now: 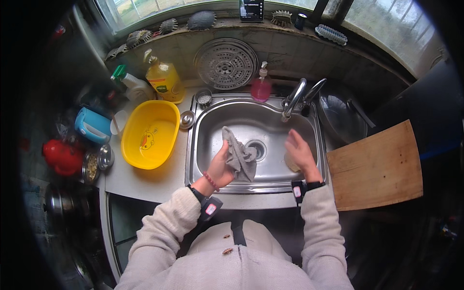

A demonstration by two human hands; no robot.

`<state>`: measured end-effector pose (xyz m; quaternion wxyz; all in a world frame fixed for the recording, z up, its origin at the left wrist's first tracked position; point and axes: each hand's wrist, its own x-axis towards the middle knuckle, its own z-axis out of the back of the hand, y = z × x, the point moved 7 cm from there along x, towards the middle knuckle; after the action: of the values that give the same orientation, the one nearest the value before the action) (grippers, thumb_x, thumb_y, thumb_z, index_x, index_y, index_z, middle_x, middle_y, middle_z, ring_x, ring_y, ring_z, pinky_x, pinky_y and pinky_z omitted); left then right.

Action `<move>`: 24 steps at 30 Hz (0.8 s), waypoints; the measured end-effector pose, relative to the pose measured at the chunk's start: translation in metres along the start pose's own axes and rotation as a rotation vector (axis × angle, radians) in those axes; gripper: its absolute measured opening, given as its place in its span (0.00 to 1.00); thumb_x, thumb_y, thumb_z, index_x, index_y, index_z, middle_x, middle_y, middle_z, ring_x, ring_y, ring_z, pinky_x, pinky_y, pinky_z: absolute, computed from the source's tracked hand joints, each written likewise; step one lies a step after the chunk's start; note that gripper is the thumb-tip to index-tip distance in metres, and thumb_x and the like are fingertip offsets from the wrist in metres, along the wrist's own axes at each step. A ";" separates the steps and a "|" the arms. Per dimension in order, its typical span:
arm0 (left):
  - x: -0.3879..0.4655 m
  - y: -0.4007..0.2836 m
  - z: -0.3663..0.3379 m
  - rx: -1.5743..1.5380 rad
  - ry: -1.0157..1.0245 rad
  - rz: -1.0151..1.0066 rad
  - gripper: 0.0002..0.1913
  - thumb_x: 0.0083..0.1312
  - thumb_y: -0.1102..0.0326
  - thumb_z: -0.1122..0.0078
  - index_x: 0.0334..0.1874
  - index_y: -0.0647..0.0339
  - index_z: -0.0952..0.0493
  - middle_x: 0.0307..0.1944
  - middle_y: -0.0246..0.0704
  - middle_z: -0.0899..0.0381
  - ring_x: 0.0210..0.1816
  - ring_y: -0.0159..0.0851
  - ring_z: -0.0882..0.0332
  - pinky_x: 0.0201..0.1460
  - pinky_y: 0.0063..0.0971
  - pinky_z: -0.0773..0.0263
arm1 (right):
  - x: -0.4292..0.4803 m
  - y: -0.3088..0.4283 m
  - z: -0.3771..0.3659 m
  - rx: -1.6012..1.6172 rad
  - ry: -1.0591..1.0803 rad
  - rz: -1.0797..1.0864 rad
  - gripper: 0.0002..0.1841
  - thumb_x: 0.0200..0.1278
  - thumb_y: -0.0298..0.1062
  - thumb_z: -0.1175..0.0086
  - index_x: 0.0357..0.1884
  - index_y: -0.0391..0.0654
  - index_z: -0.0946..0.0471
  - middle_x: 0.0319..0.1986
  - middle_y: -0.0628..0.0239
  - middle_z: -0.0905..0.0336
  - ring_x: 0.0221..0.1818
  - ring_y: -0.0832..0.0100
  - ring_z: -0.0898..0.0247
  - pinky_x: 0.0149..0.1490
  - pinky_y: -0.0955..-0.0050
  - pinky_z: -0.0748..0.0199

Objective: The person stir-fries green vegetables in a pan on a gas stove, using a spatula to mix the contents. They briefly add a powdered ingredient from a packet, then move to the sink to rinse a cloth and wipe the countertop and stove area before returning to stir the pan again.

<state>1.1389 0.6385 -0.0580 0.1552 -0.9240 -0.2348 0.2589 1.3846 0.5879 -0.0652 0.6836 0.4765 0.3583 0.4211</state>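
Note:
My left hand [218, 165] grips a crumpled grey cloth [242, 159] above the left part of a stainless steel sink [214, 119]. Behind the cloth shows the sink drain [259, 148]. On the right, my right hand [301, 152] hovers over the basin below the faucet [295, 98], slightly blurred, with nothing seen in its grasp. Its fingers are extended and the thumb stands apart. Partly hidden by that hand, a tan object [291, 163], perhaps a sponge, lies in the basin.
A yellow plastic basin [163, 137] stands left of the sink, near a yellow detergent bottle [166, 81] and a spray bottle [136, 85]. Pink soap [261, 87] and steel steamer plates [226, 65] are behind. A wooden cutting board [377, 166] and a glass lid [342, 116] lie right.

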 end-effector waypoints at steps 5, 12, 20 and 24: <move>0.053 0.025 -0.027 -0.089 -0.017 0.020 0.25 0.73 0.44 0.61 0.58 0.58 0.31 0.57 0.37 0.26 0.60 0.42 0.28 0.67 0.44 0.36 | 0.108 0.000 0.017 -0.358 0.064 0.110 0.40 0.59 0.37 0.45 0.70 0.29 0.50 0.68 0.38 0.48 0.71 0.51 0.51 0.72 0.67 0.49; 0.082 0.034 -0.026 -0.149 -0.124 0.006 0.27 0.74 0.45 0.65 0.60 0.61 0.32 0.58 0.40 0.26 0.59 0.44 0.28 0.66 0.43 0.36 | 0.131 -0.016 -0.035 -0.667 0.284 0.275 0.43 0.59 0.37 0.45 0.71 0.33 0.55 0.71 0.41 0.59 0.74 0.49 0.61 0.73 0.61 0.50; 0.103 0.051 -0.007 -0.131 -0.183 0.040 0.28 0.75 0.43 0.71 0.61 0.57 0.32 0.57 0.38 0.25 0.57 0.43 0.26 0.63 0.43 0.34 | 0.088 0.003 -0.041 0.108 0.384 0.129 0.25 0.62 0.38 0.46 0.61 0.41 0.31 0.54 0.55 0.25 0.60 0.62 0.32 0.63 0.70 0.38; 0.108 0.055 -0.008 -0.023 -0.207 0.049 0.28 0.75 0.42 0.74 0.59 0.54 0.31 0.53 0.34 0.23 0.53 0.41 0.24 0.61 0.41 0.32 | 0.053 -0.016 -0.066 0.107 0.483 -0.099 0.26 0.62 0.42 0.42 0.60 0.41 0.30 0.48 0.57 0.22 0.48 0.69 0.27 0.54 0.71 0.30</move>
<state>1.2448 0.6462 -0.1178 0.1130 -0.8996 -0.2297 0.3538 1.3501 0.6569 -0.1048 0.5718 0.3796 0.5558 0.4690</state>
